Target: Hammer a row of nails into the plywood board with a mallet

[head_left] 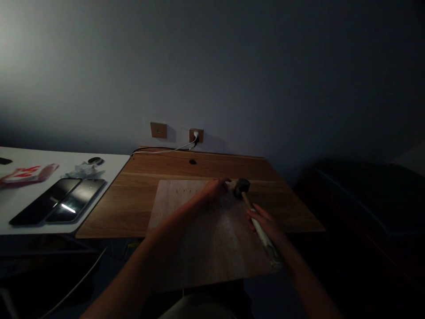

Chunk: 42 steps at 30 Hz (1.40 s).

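Note:
My right hand is wrapped round the pale wooden handle of a hammer. Its dark, blocky head is raised just right of my left hand. The fingers of my left hand are closed in a pinch at the far part of a thin wooden board; whatever is between them is too small and dark to make out. Left of that hand, a row of several small dark points, perhaps nails or holes, marks the board.
Under the board is a brown wooden desk, with a cable hole near the wall. A white cable runs to a wall socket. On the white table to the left lie dark glossy devices and plastic packets.

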Motion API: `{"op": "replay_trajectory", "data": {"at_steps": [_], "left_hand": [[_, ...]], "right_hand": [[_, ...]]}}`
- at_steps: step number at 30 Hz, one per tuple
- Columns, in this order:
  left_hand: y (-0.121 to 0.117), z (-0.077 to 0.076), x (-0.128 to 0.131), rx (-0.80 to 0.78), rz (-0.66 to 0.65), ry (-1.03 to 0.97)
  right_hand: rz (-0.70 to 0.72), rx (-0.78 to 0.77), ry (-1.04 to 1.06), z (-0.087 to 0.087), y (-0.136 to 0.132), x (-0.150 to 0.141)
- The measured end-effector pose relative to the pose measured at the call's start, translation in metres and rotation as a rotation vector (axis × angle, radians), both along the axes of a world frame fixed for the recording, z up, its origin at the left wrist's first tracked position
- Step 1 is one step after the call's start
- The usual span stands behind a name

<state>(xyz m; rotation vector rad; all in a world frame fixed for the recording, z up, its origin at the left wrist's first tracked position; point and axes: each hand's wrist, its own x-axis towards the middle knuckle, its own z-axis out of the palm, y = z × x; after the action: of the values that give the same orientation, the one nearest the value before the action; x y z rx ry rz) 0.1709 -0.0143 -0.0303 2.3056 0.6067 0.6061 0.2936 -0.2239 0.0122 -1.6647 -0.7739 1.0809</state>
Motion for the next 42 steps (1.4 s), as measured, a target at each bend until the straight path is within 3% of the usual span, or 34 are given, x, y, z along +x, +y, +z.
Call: {"op": "replay_trajectory", "data": {"at_steps": [6, 15, 25, 31, 42], "left_hand": [[-0.002, 0.002, -0.004, -0.019, -0.025, -0.001], [-0.002, 0.004, -0.005, -0.026, -0.044, -0.024], [-0.001, 0.004, -0.004, -0.052, -0.043, -0.027], [0.001, 0.002, -0.002, -0.056, -0.038, -0.032], [-0.001, -0.001, -0.002, -0.036, -0.009, -0.033]], "right_hand": [[0.030, -0.142, -0.091, -0.004, -0.008, 0.007], [0.065, 0.022, -0.237, -0.007, 0.001, 0.003], [0.090, -0.039, -0.252, 0.007, 0.007, -0.016], [0.044, -0.043, -0.256, 0.005, 0.007, -0.016], [0.082, 0.001, -0.287, -0.006, 0.008, -0.016]]}}
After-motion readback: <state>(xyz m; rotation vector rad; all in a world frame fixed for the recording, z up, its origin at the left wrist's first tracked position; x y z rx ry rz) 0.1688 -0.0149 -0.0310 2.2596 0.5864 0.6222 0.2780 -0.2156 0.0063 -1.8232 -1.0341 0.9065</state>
